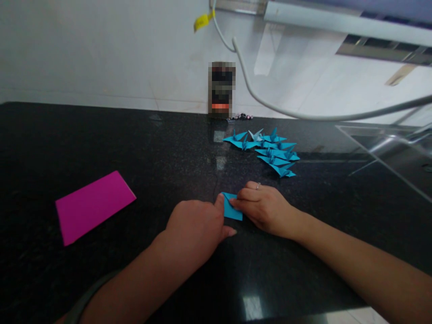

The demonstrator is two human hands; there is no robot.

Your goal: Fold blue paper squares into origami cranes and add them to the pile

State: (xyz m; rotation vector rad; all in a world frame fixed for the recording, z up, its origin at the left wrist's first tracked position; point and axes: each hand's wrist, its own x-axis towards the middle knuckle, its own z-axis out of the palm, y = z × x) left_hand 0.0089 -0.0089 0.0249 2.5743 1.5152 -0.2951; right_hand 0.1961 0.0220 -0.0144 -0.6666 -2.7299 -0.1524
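A small blue folded sheet of origami paper point(233, 213) lies flat on the dark counter, a crease line running from its upper left corner. My left hand point(197, 229) presses its index fingertip on the sheet's left edge, the thumb stretched out just below. From the other side my right hand point(263, 204), with a ring on one finger, holds the right part under bunched fingertips, which hide the upper right corner. Just beyond the hands stands a group of blue paper cranes point(275, 157), with one paler crane point(255, 135) among them.
A bright pink stack of paper point(94, 208) lies at the left on the black speckled counter point(162, 157). A blurred-out upright object point(222, 90) leans on the wall beside a beaded string point(243, 117). A white cable point(286, 111) hangs across the back; a clear panel point(388, 157) stands right.
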